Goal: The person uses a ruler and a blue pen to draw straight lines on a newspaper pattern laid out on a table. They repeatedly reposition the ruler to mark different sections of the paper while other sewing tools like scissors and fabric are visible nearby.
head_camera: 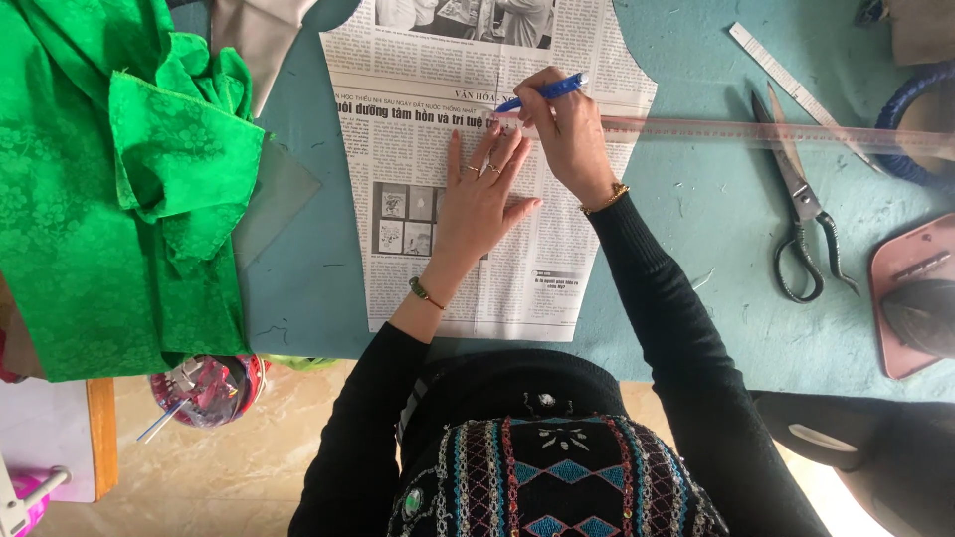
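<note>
Newspaper pattern [468,199] lies flat on the desk [696,219] because your left hand [477,204], fingers spread, pins it; your right hand [567,134] pinches the blue pen [542,94], its tip against the clear ruler [756,131] just beyond that grip.

The bench [696,214] had a pale blue top. A newspaper pattern [448,249] lay flat at its middle, with a clear ruler [756,131] across it running right. Green cloth [109,189] was heaped at the left. Scissors [801,214], a white ruler [786,80] and an iron [915,298] lay to the right.
</note>
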